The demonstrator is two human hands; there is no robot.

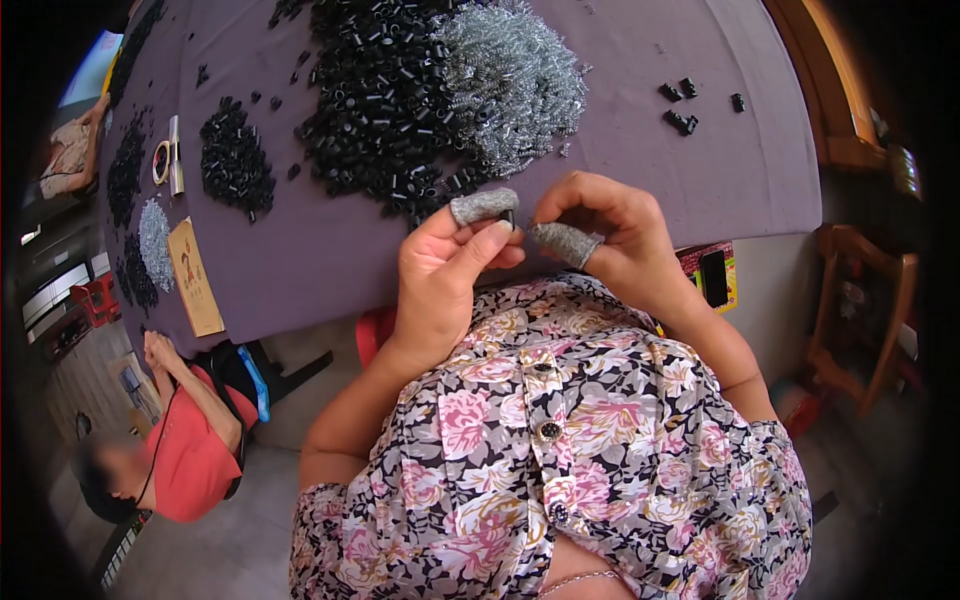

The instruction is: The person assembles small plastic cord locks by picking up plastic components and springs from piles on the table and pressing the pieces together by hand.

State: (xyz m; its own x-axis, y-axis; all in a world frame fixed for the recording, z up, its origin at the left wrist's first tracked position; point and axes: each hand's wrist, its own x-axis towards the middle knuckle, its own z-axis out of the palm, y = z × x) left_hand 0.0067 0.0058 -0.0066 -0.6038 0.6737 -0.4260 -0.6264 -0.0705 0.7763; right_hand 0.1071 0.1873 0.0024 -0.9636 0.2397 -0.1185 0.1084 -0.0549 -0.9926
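My left hand (455, 255) pinches a small black part (508, 217) between its thumb and index finger, which wears a grey fabric sleeve. Just to its right, my right hand (615, 235) has thumb and index finger pressed together, the thumb in a grey sleeve; what they hold, if anything, is too small to tell. Beyond my left hand lies a large heap of black cylindrical parts (375, 110). A pile of silvery springs (515, 85) touches that heap on its right side.
On the purple cloth (290, 270) lie a smaller black pile (236, 155), a tape roll (162, 162), a brown printed card (196, 280) and several black pieces (682, 122) at the right. A person in red (200, 440) sits at lower left. A wooden chair (865, 310) stands right.
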